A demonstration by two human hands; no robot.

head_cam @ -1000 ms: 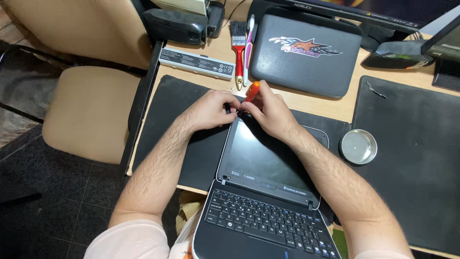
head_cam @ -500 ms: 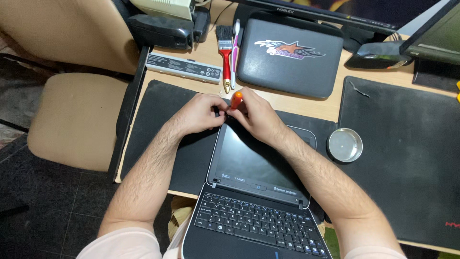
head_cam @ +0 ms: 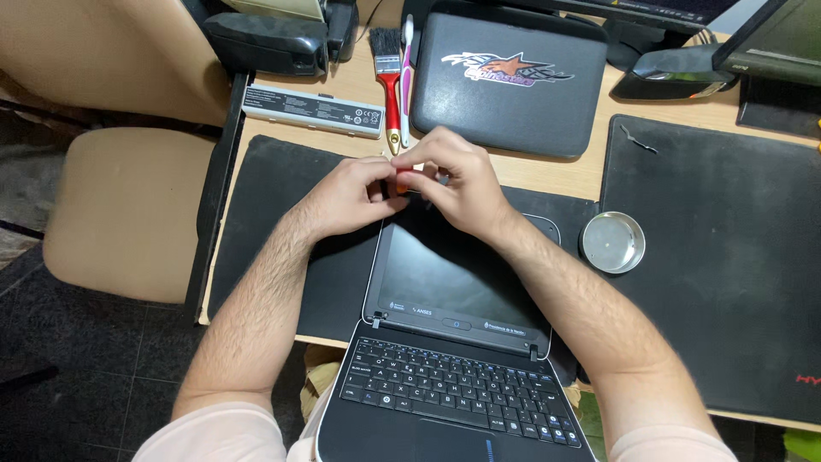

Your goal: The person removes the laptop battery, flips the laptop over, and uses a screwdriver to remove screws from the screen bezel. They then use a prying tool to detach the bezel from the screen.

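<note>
Orange tool [head_cam: 402,178] — small, mostly hidden — pinched between both hands [head_cam: 409,186] above laptop [head_cam: 453,282].

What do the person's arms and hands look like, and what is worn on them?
Both forearms are bare and hairy, with no gloves on the left hand or the right hand. No watch, ring or bracelet shows. Short pale pink sleeves appear only at the bottom edge of the picture, near the upper arms.

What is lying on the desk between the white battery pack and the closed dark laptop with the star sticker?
In the head view, a red-handled paintbrush and a pink and white toothbrush lie side by side between the white battery pack and the closed laptop.
</note>
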